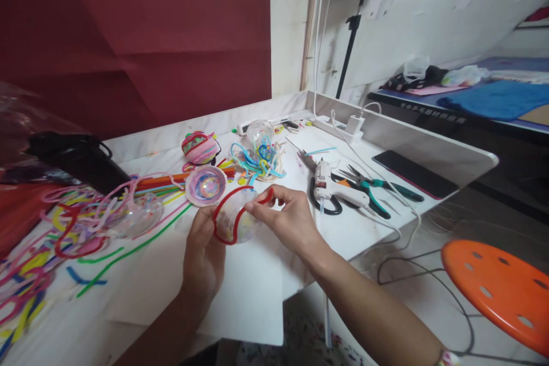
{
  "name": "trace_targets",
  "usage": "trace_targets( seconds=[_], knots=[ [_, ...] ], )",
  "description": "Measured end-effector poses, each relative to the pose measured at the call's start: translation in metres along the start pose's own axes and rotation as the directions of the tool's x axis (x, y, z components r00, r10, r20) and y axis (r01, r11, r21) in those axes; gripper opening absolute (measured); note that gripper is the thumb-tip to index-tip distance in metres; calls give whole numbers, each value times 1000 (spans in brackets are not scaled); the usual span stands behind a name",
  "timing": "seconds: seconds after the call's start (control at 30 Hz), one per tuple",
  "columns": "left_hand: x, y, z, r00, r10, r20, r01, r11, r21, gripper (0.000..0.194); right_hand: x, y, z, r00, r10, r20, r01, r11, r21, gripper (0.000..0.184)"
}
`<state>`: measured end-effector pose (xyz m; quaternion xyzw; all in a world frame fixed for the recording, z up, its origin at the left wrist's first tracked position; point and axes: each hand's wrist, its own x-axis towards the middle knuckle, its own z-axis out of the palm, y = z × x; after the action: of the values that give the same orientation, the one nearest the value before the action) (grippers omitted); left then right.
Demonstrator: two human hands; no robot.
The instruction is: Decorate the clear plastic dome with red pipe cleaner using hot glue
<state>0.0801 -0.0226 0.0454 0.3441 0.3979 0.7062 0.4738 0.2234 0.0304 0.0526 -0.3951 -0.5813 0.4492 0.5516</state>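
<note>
One clear ball (247, 230), cradled by the left hand (203, 257), fingers curled; right hand (291, 220) pinching the red pipe cleaner (235, 229): light, even pressure should seat it snugly!

A ball (249, 230) was between the left hand (206, 254) and right hand (288, 214), over paper (253, 283) on the desk (81, 323); a dish (206, 186) lay behind, leftward. Pipe cleaners (86, 281) lay farther left. To the right lay a glue gun (325, 180), then pliers (377, 201), with a phone (415, 173) behind them. A stool (500, 291) stood right of the desk.
</note>
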Motion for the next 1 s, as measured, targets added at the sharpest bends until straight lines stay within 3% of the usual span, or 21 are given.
trace_targets(
  seconds=[0.37, 0.6, 0.77, 1.0],
  knots=[
    [2, -4, -2, 1000, 22, 1, -22, 1000, -6, 34, 0, -2, -7, 994, 97, 49, -97, 995, -6, 21],
    [0, -2, -1, 999, 37, 2, -37, 999, 23, 23, -1, -4, 1, 978, 207, 14, -206, 966, 158, 35],
    [0, -3, -2, 999, 32, -30, -32, 999, 13, 22, 0, -8, -2, 972, 231, 35, -234, 959, 159, 29],
    [-1, -5, -4, 999, 43, 11, -43, 999, -18, 24, -2, -6, -4, 970, 240, 32, -242, 958, 156, 26]
  ],
)
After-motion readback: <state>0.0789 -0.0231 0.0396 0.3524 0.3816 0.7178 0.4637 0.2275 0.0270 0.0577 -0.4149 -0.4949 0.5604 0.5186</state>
